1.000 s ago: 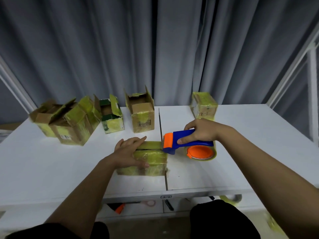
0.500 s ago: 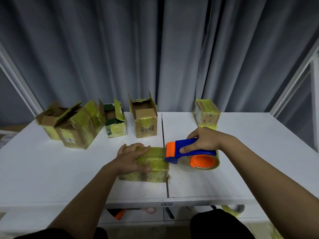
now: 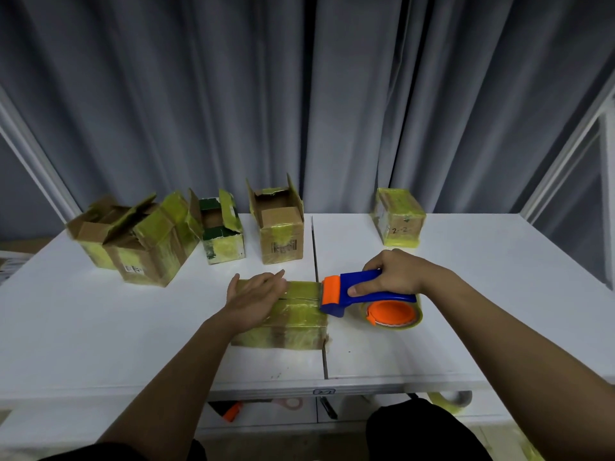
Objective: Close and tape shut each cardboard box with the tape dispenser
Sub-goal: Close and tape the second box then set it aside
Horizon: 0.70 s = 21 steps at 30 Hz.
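Far left on white table: cluster of open cardboard boxes, flaps up, glossy yellowish tape; beside them green-printed box and plain open box with barcode label. Near centre: closed taped box, left hand lying flat on top, fingers straight. Right hand gripping blue-orange tape dispenser, nose touching that box. Far right: sealed box marked "2-2". Behind: grey pleated curtain.
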Each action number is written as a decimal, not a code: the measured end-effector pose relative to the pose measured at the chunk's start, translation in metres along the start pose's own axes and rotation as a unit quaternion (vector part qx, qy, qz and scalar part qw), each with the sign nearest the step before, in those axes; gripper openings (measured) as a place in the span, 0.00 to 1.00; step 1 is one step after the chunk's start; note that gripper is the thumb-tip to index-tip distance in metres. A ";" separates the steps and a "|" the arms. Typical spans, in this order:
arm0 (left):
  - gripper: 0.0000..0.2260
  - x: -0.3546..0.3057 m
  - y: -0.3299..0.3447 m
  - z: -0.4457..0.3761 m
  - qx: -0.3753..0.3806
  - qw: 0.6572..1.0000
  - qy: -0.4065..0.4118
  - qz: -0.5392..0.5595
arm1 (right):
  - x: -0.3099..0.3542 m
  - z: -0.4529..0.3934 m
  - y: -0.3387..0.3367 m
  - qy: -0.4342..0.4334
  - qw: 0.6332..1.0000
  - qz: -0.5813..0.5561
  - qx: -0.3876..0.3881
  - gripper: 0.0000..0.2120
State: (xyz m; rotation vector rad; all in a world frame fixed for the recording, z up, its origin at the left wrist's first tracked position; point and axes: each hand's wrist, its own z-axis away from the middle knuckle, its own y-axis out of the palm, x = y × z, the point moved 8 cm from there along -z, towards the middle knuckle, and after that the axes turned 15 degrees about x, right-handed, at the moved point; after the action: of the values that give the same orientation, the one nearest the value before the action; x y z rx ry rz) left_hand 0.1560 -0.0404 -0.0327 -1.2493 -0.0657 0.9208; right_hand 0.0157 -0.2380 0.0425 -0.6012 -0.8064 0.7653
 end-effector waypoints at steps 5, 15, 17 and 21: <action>0.16 -0.004 -0.008 0.002 -0.100 0.995 -0.014 0.022 | -0.008 -0.004 0.005 -0.004 1.000 -0.023 0.000 0.22; 0.46 0.028 0.001 0.019 -0.092 0.962 -0.255 0.042 | -0.013 -0.012 0.008 0.025 0.997 -0.065 0.025 0.23; 0.44 0.031 0.003 0.024 -0.104 0.958 -0.230 0.136 | -0.012 -0.011 0.009 0.025 0.997 -0.070 0.025 0.24; 0.27 0.034 -0.002 0.024 -0.108 0.963 -0.163 0.188 | -0.008 -0.005 0.010 0.017 0.997 -0.074 0.008 0.24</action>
State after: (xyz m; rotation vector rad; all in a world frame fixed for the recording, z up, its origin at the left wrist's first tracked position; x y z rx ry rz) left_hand 0.1674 -0.0004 -0.0368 -1.3237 -0.1974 1.4787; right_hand 0.0126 -0.2397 0.0292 -0.5337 -0.8041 0.6248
